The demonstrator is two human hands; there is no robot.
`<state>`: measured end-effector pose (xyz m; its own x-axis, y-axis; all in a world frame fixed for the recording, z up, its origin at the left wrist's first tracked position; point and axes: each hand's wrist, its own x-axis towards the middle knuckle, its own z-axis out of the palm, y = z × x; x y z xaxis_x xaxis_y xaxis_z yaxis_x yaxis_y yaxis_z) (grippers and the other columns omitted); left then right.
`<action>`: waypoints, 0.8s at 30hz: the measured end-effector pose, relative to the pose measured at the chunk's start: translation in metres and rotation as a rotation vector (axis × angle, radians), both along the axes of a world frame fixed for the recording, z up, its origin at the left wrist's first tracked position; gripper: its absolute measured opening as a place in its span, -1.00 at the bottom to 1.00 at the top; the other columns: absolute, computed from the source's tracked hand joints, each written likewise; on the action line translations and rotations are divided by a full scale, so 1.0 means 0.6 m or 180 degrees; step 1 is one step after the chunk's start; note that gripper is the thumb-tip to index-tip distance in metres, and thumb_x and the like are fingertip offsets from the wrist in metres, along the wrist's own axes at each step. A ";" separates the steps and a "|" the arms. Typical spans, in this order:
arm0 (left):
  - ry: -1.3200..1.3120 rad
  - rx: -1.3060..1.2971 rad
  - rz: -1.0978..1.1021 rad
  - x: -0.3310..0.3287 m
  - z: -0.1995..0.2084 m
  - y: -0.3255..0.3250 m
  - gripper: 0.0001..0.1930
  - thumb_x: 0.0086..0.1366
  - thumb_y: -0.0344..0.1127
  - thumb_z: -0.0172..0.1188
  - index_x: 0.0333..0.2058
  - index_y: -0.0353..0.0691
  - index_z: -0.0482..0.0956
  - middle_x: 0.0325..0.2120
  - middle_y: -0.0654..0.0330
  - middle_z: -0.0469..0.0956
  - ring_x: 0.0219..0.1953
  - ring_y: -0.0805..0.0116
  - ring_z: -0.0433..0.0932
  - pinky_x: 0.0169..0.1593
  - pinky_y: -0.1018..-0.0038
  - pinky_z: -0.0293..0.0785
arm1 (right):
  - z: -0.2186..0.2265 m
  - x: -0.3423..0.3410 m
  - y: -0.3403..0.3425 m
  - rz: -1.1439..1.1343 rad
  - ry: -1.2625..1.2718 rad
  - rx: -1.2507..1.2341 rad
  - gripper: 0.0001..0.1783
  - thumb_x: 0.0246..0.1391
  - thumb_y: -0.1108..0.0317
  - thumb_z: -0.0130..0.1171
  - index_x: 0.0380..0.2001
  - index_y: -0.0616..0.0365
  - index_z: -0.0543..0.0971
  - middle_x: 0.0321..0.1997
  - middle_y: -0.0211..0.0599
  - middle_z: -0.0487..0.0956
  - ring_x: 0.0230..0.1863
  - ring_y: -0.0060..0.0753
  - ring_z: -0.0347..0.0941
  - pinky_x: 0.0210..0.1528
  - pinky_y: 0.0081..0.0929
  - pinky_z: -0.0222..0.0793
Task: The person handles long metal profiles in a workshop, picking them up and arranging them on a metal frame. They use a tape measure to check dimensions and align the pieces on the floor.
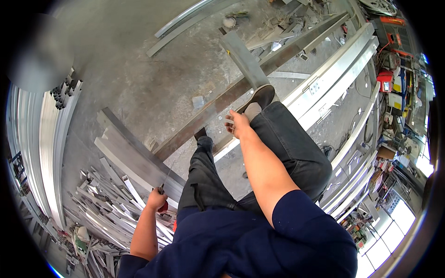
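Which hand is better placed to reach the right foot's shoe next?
Probably the right hand: it is close beside the shoe, while the left hand is farther away and holds a dark-and-red tool.

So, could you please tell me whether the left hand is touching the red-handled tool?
Touching: the head view shows the left hand closed around the red-handled tool.

Grey floor [125, 78]: silver bar [182, 19], heaped metal strips [109, 211].
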<state>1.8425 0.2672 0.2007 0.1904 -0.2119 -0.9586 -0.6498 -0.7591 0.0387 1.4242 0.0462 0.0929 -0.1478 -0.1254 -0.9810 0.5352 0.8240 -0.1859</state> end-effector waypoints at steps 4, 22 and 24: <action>-0.0035 -0.0093 -0.0136 -0.005 0.012 -0.039 -0.69 -0.03 -0.34 0.21 -0.28 -0.34 0.47 -0.41 -0.03 0.57 -0.30 0.09 0.58 -0.17 0.28 0.49 | -0.056 -0.012 -0.017 -0.0498 -0.0493 0.0051 -0.53 0.14 0.10 0.22 -0.01 0.04 0.30 -0.21 -0.29 0.46 -0.35 -0.27 0.44 -0.45 -0.33 0.38; 0.0099 -0.0178 -0.0450 0.006 -0.026 -0.010 -0.61 -0.04 -0.33 0.22 -0.19 -0.34 0.48 -0.39 -0.01 0.57 -0.31 0.11 0.57 -0.17 0.28 0.49 | -0.005 0.005 0.077 0.4717 0.1379 -0.0695 -0.39 -0.03 0.01 0.22 0.08 0.06 0.52 0.06 -0.03 0.54 0.03 -0.02 0.49 0.05 -0.23 0.38; 0.0172 -0.0106 -0.0359 0.000 -0.014 -0.022 -0.60 -0.04 -0.33 0.22 -0.18 -0.35 0.48 -0.38 -0.02 0.57 -0.29 0.11 0.58 -0.16 0.28 0.49 | 0.011 0.009 0.072 0.4620 0.1250 -0.0597 -0.43 -0.04 0.01 0.22 0.01 0.11 0.57 0.01 -0.01 0.56 0.01 -0.02 0.50 0.03 -0.23 0.39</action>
<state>1.8427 0.2537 0.1921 0.1119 -0.2608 -0.9589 -0.7271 -0.6792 0.0999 1.4295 0.0896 0.0993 -0.0308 -0.5031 -0.8637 -0.8028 0.5272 -0.2784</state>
